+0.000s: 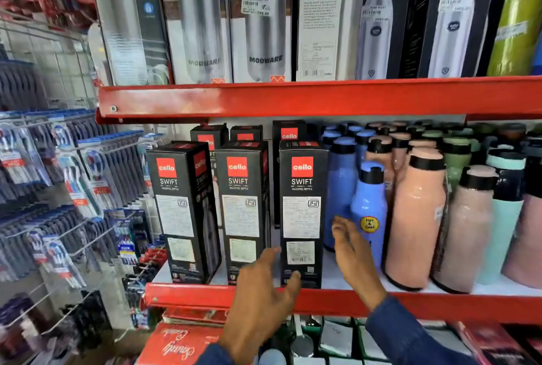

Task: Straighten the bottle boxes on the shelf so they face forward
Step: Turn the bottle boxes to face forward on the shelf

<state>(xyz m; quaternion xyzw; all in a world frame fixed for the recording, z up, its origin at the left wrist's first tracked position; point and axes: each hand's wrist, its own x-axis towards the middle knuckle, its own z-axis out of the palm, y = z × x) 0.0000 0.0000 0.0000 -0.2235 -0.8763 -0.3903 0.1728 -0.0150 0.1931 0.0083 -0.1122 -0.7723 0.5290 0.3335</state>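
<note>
Bottle boxes stand upright in a front row of three on the lower shelf (410, 303), long axes vertical. The right box (302, 212) faces forward; the left box (183, 209) looks turned, showing a side panel. Both hands flank the right box, spread and gripping nothing: the left hand (261, 297) touches its bottom corner, the right hand (356, 259) sits beside the blue bottle (369, 209). Left is nearer the skewed box.

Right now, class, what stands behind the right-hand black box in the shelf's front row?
Behind the right-hand black box another black box shows only its top with a red logo. The front box covers its lower part and anything deeper on the shelf.
</note>
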